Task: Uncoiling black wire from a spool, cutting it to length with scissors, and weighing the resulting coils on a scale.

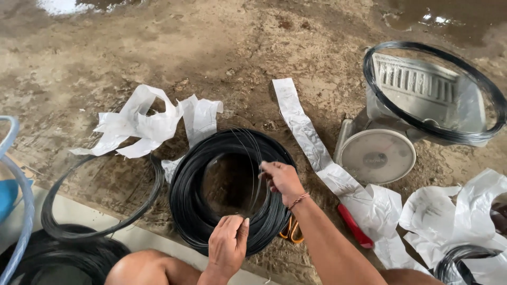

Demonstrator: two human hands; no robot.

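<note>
A thick coil of black wire [185,195] lies on the dirt floor in front of me. My right hand [282,179] is over its right side, pinching thin wire strands that rise off the coil. Over the coil's near edge, my left hand [228,244] has its fingers curled on a strand of the same wire. A few loose strands arc between the two hands above the coil's hollow centre.
A thinner wire loop [100,211] lies left, with crumpled white plastic wrap [142,124] behind it. A weighing scale [376,155] at right carries another wire coil [433,129]. Red-handled cutters [355,227] and white plastic strips [301,126] lie right of the coil. Blue hose [24,211] at far left.
</note>
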